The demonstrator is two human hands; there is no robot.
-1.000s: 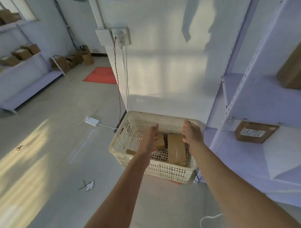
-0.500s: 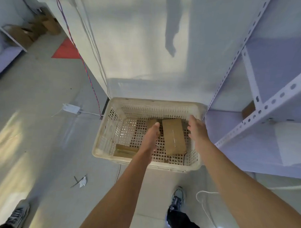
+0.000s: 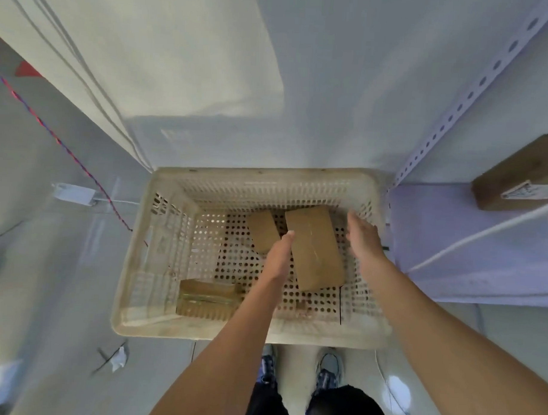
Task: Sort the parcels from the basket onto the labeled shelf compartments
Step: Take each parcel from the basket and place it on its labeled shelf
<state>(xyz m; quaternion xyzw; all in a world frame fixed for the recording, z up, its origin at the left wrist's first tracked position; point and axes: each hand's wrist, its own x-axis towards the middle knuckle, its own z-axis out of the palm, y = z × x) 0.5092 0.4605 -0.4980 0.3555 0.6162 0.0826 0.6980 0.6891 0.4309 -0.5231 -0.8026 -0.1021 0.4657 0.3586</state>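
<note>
A cream perforated basket (image 3: 134, 264) stands on the floor against the wall. Three brown parcels lie in it: a large one (image 3: 314, 249) at the right, a smaller one (image 3: 261, 228) behind it, and a taped one (image 3: 206, 298) at the near left corner. My left hand (image 3: 277, 257) reaches into the basket with straight fingers at the large parcel's left edge. My right hand (image 3: 363, 235) hovers open just right of that parcel, fingers straight. Neither hand holds anything.
A white metal shelf (image 3: 470, 245) stands right of the basket with a labelled brown parcel (image 3: 516, 178) on its lower level. A red-blue cable (image 3: 66, 147) and a white adapter (image 3: 73, 194) lie on the floor at the left. My shoes (image 3: 329, 370) are just before the basket.
My view has tilted down and closer over the basket. Both hands have sunk lower into it, on either side of the large parcel.
</note>
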